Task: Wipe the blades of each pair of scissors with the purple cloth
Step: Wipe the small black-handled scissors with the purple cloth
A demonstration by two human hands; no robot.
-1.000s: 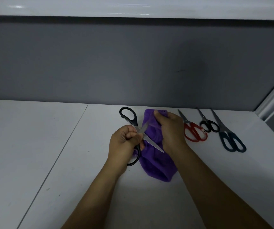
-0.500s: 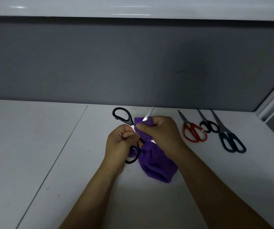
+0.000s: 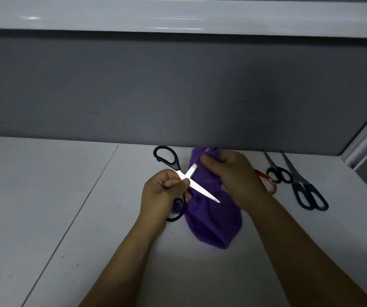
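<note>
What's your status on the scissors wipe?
Left hand grips open black scissors. Right hand pinches purple cloth over upper blade; lower blade bare. Red scissors, small black scissors, blue scissors lie at right, nothing in the way.

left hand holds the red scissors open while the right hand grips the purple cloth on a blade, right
No. The head view shows the left hand holding the black scissors, not red ones; the red scissors lie partly hidden behind the right hand. The rest stands: blades open, right hand gripping the purple cloth on one blade.
</note>
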